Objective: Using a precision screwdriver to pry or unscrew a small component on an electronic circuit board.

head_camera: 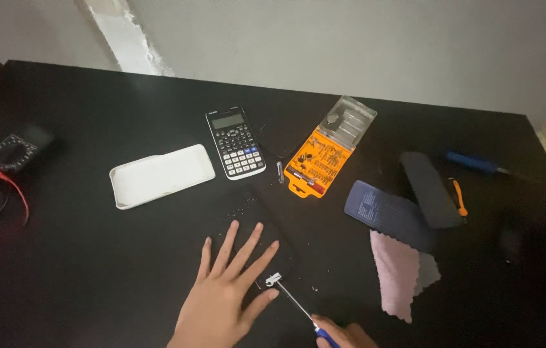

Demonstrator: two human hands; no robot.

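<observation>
On the far left of the black desk (80, 270) lies a dark multimeter (10, 153) with a red lead (20, 201) curling away from it. Next comes a white rectangular tray (160, 175), then a black scientific calculator (235, 142) with grey and blue keys. Right of that an orange bit-set case (318, 164) lies open under its clear lid (349, 122), a small silver bit (280, 171) just beside it. Further right lie a dark blue cover (382, 212), a black rectangular block (429, 188) overlapping it, a pink cloth (396, 274) on a grey one, a small orange tool (458, 198) and a blue-handled tool (472, 161) near the back edge.

The left hand (221, 296) lies flat, fingers (247, 248) spread and open, pressing on a thin black device (272, 240) that sits at the front middle of the desk and is hard to tell from the dark surface; small specks lie scattered around its upper end. The right hand (344, 336), mostly cut off by the lower edge, has its fingers closed on the blue handle of a screwdriver (295, 303), whose silver shaft slants up-left to a tip at the device's near corner, just beside the left thumb.
</observation>
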